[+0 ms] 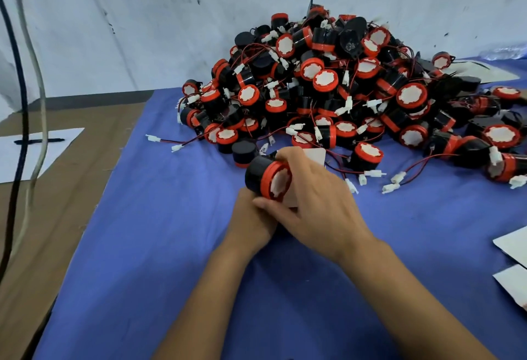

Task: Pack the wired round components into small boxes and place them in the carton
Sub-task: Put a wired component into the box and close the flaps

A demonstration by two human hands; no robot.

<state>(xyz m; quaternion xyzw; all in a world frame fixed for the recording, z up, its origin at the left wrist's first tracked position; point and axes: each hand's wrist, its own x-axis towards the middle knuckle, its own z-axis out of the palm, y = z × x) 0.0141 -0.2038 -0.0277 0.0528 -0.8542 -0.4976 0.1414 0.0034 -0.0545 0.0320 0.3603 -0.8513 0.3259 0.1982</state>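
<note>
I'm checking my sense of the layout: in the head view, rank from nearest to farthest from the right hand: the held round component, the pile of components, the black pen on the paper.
1. Held round component, in the right hand.
2. Pile of components, behind it.
3. Black pen, far left on white paper.

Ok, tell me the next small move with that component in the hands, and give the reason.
Probably slide the round component rightward into the small white box. The right hand pinches it by the red rim, its red end pointing at the box behind that hand, and the left hand supports from below. The box is largely hidden, so whether it is open cannot be told.
</note>
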